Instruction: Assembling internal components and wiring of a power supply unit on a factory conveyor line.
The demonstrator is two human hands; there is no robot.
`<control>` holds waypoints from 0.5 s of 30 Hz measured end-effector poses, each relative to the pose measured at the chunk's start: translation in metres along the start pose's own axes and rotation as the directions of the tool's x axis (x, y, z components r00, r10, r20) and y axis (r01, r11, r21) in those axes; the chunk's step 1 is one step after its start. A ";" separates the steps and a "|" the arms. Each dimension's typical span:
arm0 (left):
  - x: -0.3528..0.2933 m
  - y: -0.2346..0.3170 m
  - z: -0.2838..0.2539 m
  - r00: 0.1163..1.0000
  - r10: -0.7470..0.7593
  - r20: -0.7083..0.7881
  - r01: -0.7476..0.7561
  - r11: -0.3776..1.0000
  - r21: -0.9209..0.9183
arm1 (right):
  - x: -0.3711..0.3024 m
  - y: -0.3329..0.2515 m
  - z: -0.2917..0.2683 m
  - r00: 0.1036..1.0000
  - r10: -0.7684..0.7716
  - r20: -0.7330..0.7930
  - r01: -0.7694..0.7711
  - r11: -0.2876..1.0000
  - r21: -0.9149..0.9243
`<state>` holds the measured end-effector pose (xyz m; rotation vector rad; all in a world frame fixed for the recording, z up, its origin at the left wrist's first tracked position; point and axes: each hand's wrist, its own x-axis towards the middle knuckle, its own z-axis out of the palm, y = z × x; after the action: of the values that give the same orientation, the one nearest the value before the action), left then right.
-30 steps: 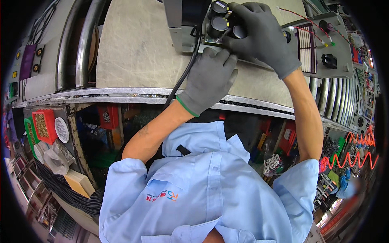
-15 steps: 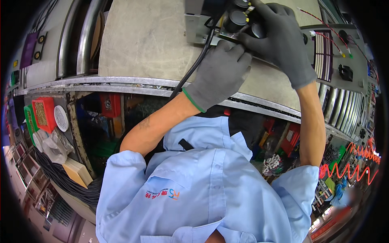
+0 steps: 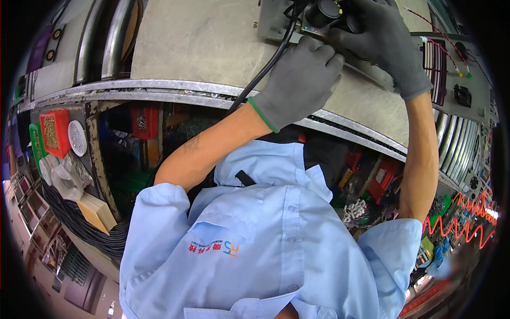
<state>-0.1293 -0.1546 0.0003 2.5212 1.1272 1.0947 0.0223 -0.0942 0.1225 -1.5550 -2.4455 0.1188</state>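
Both my hands wear grey gloves and meet at the near side of a grey metal chassis (image 3: 274, 24) at the top of the view. My left hand (image 3: 305, 82), green at the cuff, has its fingers curled against the chassis edge; what they grip is hidden. Closed round from the other side, my right hand (image 3: 385, 50) has its thumb near the left fingertips and its fingers by the black cylindrical components (image 3: 322, 13). Whatever is between its fingers cannot be made out. Past my left hand runs a thick black cable (image 3: 268, 66) from the chassis down over the bench edge.
The chassis stands on a pale board (image 3: 186, 48) bordered by a metal rail (image 3: 159, 85). Rollers (image 3: 459, 143) and a grey panel with red wires (image 3: 462, 80) lie right. Small parts fill a red bin (image 3: 54, 133) at left. Coiled orange hoses (image 3: 462, 226) hang at right.
The whole view has shifted, so the chassis and hands sit higher and farther right in the picture. Both hands keep nearly the same place at the chassis edge.
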 end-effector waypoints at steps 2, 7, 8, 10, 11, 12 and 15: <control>0.000 -0.001 0.001 0.999 0.023 -0.033 -0.024 0.999 -0.037 | 0.001 -0.002 -0.003 0.998 0.019 0.054 -0.019 1.000 -0.002; 0.000 -0.002 -0.001 1.000 0.019 -0.024 -0.019 1.000 0.001 | 0.002 -0.012 -0.007 1.000 -0.003 0.023 0.004 0.998 -0.068; 0.000 -0.003 -0.001 0.999 0.024 -0.026 -0.024 1.000 -0.016 | 0.003 -0.014 -0.007 1.000 -0.015 0.024 0.017 0.998 -0.068; -0.002 -0.002 -0.002 1.000 0.019 -0.020 -0.019 0.999 -0.038 | 0.002 -0.016 -0.010 0.998 0.041 0.056 -0.035 0.995 -0.093; -0.002 -0.003 -0.001 1.000 0.024 -0.005 -0.024 0.999 -0.023 | 0.003 -0.017 -0.010 0.997 0.047 0.060 -0.041 0.994 -0.100; -0.002 -0.003 -0.001 0.999 0.034 0.005 -0.034 0.999 -0.013 | 0.003 -0.018 -0.010 0.997 0.053 0.064 -0.046 0.993 -0.107; -0.002 -0.004 0.001 0.997 0.050 -0.052 -0.050 0.999 -0.002 | 0.004 -0.018 -0.009 0.997 0.034 0.076 -0.024 0.991 -0.129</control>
<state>-0.1321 -0.1526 -0.0029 2.5456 1.0794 1.1796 0.0076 -0.0990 0.1356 -1.6686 -2.5368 0.0287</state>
